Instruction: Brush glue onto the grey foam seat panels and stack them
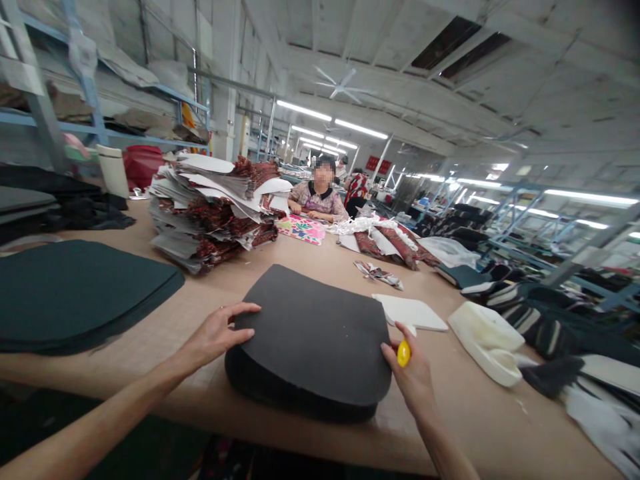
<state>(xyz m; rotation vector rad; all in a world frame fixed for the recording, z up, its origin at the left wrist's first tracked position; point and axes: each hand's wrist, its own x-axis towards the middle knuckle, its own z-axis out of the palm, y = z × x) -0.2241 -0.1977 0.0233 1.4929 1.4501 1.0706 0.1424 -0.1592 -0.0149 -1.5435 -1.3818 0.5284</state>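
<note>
A dark grey, rounded panel lies on top of a stack of similar black pieces directly in front of me. My left hand is at the panel's left edge, thumb and forefinger apart, their tips touching it. On the opposite side, my right hand touches the right edge with its fingertips. A small yellow object, with a whitish end, is tucked between the fingers of that hand; its exact kind is unclear. Just behind the panel rests a flat white piece.
Dark green panels are stacked at left. Behind them stands a tall pile of white and red-brown patterned pieces. A person sits across the table. A cream foam-like piece and more dark pieces lie at right.
</note>
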